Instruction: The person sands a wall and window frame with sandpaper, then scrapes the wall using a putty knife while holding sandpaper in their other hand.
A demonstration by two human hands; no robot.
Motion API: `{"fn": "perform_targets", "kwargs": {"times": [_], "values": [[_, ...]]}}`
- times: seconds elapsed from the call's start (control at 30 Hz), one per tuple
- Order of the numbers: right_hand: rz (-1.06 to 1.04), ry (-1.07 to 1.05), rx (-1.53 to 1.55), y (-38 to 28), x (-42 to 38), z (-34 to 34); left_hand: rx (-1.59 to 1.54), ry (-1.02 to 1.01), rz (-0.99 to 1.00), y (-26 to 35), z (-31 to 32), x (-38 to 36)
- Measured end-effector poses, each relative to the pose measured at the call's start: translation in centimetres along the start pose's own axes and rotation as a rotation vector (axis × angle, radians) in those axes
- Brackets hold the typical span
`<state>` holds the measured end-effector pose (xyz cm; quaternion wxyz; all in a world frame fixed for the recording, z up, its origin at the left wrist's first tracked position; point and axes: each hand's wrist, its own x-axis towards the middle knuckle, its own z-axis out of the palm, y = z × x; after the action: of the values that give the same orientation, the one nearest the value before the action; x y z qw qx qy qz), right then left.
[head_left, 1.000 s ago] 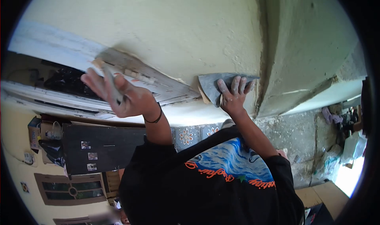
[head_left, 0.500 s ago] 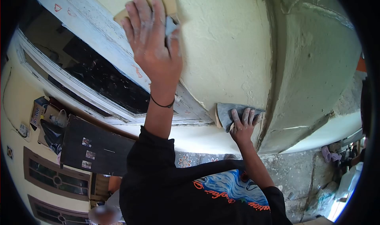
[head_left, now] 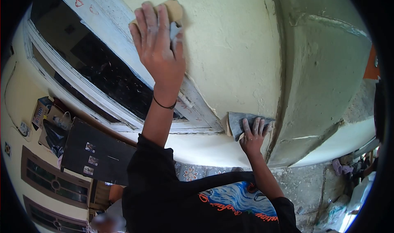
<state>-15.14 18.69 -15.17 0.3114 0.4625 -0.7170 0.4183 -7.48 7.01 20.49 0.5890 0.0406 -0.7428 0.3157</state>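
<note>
Up high, my left hand (head_left: 155, 48) presses a folded tan piece of sandpaper (head_left: 174, 10) against the cream wall (head_left: 230, 48). Its fingers lie over the sheet, and a grey fold shows by the thumb. Lower and to the right, my right hand (head_left: 253, 135) holds a dark grey sheet of sandpaper (head_left: 237, 123) to the same wall, close to a vertical edge. Whitish dust coats the fingers of both hands. My palms and the covered parts of both sheets are hidden.
A white window frame (head_left: 123, 52) with dark glass borders the wall on the left. A greenish column (head_left: 324, 77) stands to the right. Below left are a black board (head_left: 96, 151), a cardboard box (head_left: 41, 112) and a person (head_left: 108, 218). Purple shoes (head_left: 340, 167) lie at the right.
My left hand has slid a little down the wall with its sandpaper. My right hand and its sheet sit slightly lower in view, and the view has tilted slightly.
</note>
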Motion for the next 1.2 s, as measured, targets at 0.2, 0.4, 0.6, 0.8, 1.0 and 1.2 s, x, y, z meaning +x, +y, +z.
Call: {"fn": "perform_targets", "kwargs": {"times": [0.2,0.4,0.6,0.8,1.0,1.2], "values": [[-0.006,-0.019,-0.014,0.1,-0.1,-0.6,-0.003,-0.063,0.014,3.4,0.8,-2.6],[0.106,-0.171,0.029,-0.3,0.5,-2.0,0.001,-0.114,0.043,3.3,0.6,-1.8],[0.095,-0.164,0.011,-0.2,0.3,-1.7,0.039,0.119,-0.058,1.5,1.1,1.1],[0.069,-0.153,0.024,0.1,-0.1,-1.3,-0.005,0.105,-0.054,1.5,0.6,1.1],[0.021,-0.107,-0.002,0.3,-0.4,-0.9,-0.110,0.167,0.009,0.9,1.3,1.6],[0.099,-0.143,0.024,-0.2,0.4,-2.0,-0.123,0.159,0.041,0.8,0.9,1.9]]}}
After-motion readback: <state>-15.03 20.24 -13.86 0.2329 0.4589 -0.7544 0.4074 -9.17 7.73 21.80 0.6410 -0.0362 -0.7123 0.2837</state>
